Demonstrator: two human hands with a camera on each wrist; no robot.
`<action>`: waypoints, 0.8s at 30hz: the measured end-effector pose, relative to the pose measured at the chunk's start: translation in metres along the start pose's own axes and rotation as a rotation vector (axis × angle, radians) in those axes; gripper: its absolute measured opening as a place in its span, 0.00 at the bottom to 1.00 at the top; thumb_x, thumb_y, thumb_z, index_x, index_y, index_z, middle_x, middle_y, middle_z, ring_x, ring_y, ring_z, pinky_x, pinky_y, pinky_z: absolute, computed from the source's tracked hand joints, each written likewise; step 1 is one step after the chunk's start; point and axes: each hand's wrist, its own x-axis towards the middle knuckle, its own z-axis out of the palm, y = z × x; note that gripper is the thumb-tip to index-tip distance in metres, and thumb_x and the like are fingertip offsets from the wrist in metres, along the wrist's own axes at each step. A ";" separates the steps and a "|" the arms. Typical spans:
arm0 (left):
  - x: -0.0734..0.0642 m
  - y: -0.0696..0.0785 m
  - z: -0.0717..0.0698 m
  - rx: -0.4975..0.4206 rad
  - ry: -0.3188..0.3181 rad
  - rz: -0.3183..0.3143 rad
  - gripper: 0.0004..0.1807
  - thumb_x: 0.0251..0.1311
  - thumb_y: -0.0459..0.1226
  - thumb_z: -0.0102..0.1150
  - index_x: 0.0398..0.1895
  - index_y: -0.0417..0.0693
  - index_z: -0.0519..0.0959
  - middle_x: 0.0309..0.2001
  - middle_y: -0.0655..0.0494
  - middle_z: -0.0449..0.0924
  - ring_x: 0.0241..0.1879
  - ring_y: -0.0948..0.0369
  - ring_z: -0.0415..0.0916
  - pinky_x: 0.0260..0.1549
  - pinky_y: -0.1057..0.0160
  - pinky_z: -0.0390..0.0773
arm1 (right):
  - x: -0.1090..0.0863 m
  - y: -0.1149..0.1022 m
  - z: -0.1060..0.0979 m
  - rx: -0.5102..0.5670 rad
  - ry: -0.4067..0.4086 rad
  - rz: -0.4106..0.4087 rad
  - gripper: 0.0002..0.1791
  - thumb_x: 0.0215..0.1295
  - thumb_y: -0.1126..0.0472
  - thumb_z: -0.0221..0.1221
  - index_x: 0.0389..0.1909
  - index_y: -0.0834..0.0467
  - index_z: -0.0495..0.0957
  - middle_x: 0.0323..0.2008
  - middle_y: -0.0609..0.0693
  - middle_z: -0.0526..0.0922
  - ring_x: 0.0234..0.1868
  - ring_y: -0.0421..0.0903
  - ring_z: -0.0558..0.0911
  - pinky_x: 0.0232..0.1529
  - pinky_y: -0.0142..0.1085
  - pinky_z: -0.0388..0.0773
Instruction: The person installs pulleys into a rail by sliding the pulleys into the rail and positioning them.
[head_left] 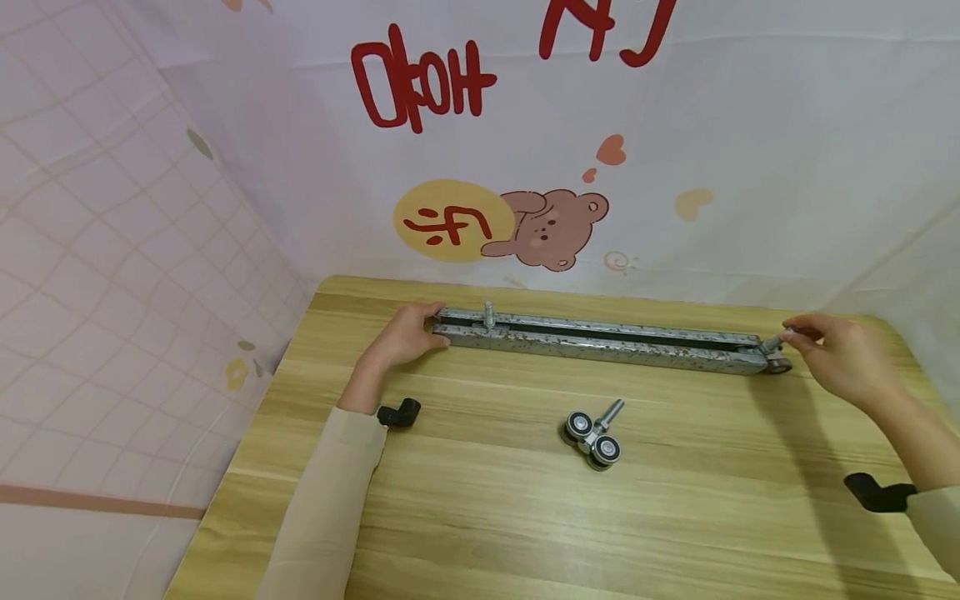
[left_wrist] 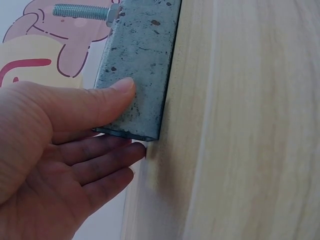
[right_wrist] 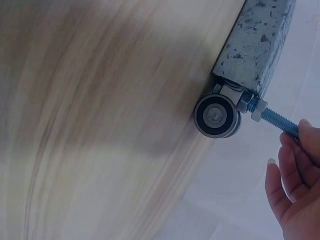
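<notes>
A long grey metal channel rail [head_left: 600, 350], speckled with rust and slotted along its top, lies across the far part of the table. At its left end my left hand [head_left: 408, 333] holds the rail, the thumb [left_wrist: 112, 102] against its front side. A threaded bolt [head_left: 489, 314] stands up from the slot near that end. On the right, my right hand [head_left: 851, 354] pinches the threaded stem [right_wrist: 280, 122] of a roller trolley [right_wrist: 215, 116]. This trolley is partly inside the rail's right end, with a wheel showing outside.
A second roller trolley [head_left: 581, 423] with its bolt lies on the wooden table [head_left: 487, 517], in front of the rail. Behind the table hangs a printed cloth [head_left: 300, 150], close to the rail. Black wrist mounts [head_left: 405, 413] stick out beside both forearms.
</notes>
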 end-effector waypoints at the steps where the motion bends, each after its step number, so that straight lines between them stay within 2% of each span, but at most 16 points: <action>1: 0.000 0.000 0.000 0.001 0.001 0.000 0.40 0.67 0.34 0.70 0.79 0.36 0.64 0.70 0.37 0.73 0.70 0.44 0.70 0.67 0.45 0.72 | 0.000 0.000 0.000 -0.001 0.000 0.000 0.17 0.80 0.62 0.56 0.57 0.73 0.79 0.47 0.74 0.84 0.42 0.71 0.81 0.28 0.45 0.76; 9: 0.001 0.001 0.000 0.009 0.004 0.000 0.40 0.67 0.34 0.70 0.79 0.35 0.64 0.70 0.37 0.73 0.70 0.44 0.70 0.67 0.45 0.72 | -0.001 -0.005 0.004 0.001 0.000 0.011 0.18 0.81 0.59 0.56 0.57 0.71 0.80 0.46 0.72 0.84 0.42 0.70 0.81 0.28 0.48 0.76; 19: 0.000 0.000 0.000 -0.003 0.011 0.008 0.40 0.67 0.33 0.70 0.79 0.35 0.64 0.70 0.36 0.73 0.69 0.44 0.71 0.66 0.45 0.73 | 0.004 -0.017 0.012 0.019 0.035 -0.037 0.15 0.78 0.63 0.60 0.55 0.71 0.81 0.44 0.69 0.86 0.39 0.65 0.82 0.26 0.37 0.73; 24: 0.001 0.000 0.001 -0.001 0.009 0.015 0.39 0.67 0.33 0.70 0.78 0.34 0.65 0.70 0.36 0.73 0.70 0.44 0.70 0.66 0.46 0.73 | 0.004 -0.024 0.014 0.049 0.022 -0.036 0.17 0.79 0.61 0.59 0.57 0.71 0.81 0.46 0.70 0.86 0.43 0.66 0.82 0.26 0.34 0.73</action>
